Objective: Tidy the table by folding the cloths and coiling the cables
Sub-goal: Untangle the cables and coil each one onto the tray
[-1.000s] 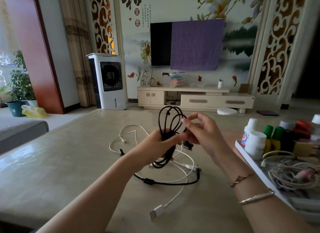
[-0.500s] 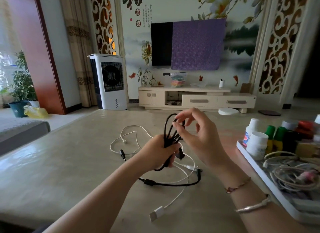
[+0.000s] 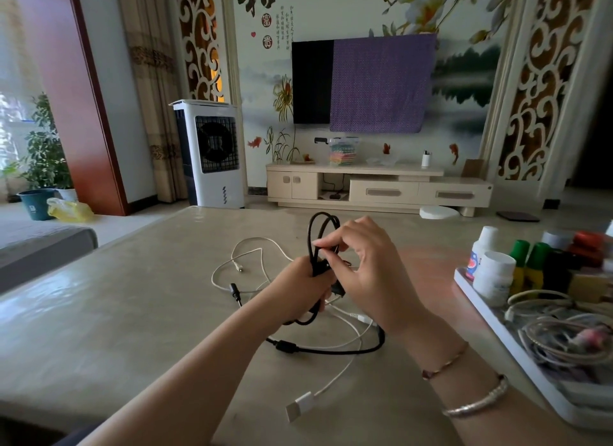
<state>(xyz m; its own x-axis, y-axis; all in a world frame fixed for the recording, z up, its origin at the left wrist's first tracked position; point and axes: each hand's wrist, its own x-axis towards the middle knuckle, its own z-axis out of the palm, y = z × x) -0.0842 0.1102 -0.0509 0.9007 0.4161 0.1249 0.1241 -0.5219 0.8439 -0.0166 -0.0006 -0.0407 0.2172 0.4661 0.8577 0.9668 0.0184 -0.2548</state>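
Your left hand (image 3: 295,288) grips the looped black cable (image 3: 320,233) above the surface (image 3: 132,313); your right hand (image 3: 368,266) pinches its strands.

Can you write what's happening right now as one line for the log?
step: coiling black cable | left hand: grips bundle | right hand: pinches strand | white cable: loose on table

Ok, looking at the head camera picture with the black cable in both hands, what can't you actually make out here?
- Head view: the middle of the coiled black cable is hidden inside the gripping left hand.
- Head view: the right hand covers the cable's end, so how it wraps is unclear.
- Head view: the white plastic tray is cut off by the right edge.
- Head view: the label on the white round pill bottle is too small to read.
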